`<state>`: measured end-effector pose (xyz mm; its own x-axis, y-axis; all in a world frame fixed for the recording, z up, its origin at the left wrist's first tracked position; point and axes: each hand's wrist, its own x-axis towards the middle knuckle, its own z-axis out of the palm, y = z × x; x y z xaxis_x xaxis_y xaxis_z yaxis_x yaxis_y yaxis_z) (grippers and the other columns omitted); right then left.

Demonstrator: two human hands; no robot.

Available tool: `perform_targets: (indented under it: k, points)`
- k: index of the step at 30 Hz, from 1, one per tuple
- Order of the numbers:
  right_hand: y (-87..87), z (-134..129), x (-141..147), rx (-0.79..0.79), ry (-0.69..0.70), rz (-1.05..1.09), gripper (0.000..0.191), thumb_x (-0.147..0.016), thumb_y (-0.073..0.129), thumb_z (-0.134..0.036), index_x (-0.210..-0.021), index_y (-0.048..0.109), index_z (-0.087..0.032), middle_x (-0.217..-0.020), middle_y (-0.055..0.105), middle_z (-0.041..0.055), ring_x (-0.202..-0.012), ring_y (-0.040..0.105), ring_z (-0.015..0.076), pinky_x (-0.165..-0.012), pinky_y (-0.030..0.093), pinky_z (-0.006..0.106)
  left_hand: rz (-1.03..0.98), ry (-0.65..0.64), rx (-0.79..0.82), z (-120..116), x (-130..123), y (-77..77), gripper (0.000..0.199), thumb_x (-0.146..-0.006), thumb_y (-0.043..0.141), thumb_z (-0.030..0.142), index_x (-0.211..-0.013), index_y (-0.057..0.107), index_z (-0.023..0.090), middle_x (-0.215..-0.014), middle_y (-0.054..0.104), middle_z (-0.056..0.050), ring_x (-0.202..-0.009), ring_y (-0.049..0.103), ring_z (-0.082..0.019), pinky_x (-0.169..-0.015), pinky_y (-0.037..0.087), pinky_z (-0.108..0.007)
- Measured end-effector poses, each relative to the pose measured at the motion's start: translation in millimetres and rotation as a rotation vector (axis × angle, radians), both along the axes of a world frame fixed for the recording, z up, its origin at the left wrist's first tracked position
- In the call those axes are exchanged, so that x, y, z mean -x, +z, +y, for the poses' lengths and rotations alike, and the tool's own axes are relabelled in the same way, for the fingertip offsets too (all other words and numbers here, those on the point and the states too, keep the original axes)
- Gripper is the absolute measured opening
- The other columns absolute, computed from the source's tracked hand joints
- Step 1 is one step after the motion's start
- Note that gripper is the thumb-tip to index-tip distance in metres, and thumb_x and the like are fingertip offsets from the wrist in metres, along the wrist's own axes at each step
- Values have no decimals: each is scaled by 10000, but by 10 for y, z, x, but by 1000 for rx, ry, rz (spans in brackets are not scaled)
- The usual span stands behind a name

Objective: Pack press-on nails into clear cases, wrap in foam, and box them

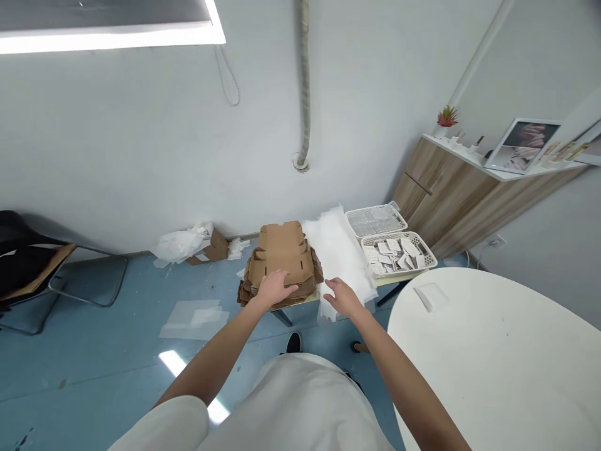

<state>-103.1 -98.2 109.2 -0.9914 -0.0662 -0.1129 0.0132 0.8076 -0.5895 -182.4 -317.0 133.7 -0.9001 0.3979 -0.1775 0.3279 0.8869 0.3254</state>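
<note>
Cardboard box blanks (280, 263), brown and flat with cut flaps and slots, lie in a thick stack on a small low table whose edge (310, 297) shows under them. In the head view, the left hand (275, 287) rests on the near edge of the top blank, the fingers spread and pressing flat, not closed around anything. The right hand (344, 297) lies open, palm down, on the near end of a pile of white translucent sheets (339, 250), which look thin and soft and hang a little over the table edge. This pile is just beside the cardboard stack, on its right. Farther right stand two white plastic baskets with lattice walls: the nearer basket (399, 254) holds small white packets, the farther basket (375, 220) holds clear flat things. A round white tabletop (493, 357), smooth and matte, fills the lower right. Loose sheets (193, 318) lie on the blue floor.
</note>
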Motion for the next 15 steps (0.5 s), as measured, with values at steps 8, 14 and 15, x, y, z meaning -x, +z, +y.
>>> perform_targets:
  k: [8,14,15]
  points:
    - [128,-593,697,-455,-120,-59,430,-780,461,-124,-1204,434,-191,-1080,516,104,-941,513,209,-655,393,267,-56,-120,133,-488,510,-97,642,-654,494,641,-1097,532,178,-1082,589,-119,-994,540,-299,-773,412,-361]
    - [62,-827,920,-682,-249,-57,415,-769,410,-22,-1163,457,-144,-1022,527,147,-912,511,217,-642,393,282,67,-128,155,-751,755,-174,417,-742,482,507,-946,574,156,-991,595,-139,-983,528,-308,-862,336,-455]
    - [48,-852,934,-710,-253,-51,394,-774,398,-20,-1142,470,-141,-1009,532,148,-904,511,215,-645,392,287,83,-122,151,-796,774,-198,384,-747,488,477,-938,573,154,-980,598,-138,-978,529,-307,-875,320,-468]
